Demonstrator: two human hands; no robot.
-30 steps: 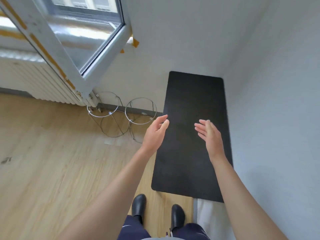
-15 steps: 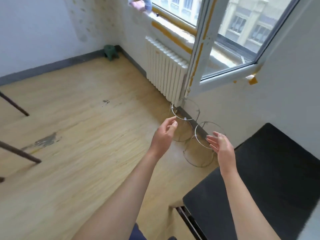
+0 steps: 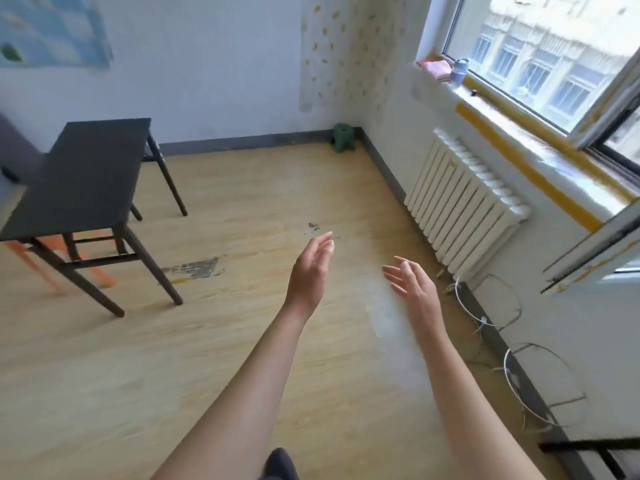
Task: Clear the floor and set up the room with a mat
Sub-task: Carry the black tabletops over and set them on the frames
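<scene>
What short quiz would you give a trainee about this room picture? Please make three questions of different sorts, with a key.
1. True or false: the left hand and the right hand both hold nothing.
2. What stands in the far corner? A) green stool B) red bucket C) white fan
3. How many wire rings stand by the wall near the radiator?
Key: 1 true; 2 A; 3 two.

View swung left onto floor point(image 3: 242, 358), black table point(image 3: 83, 174)
</scene>
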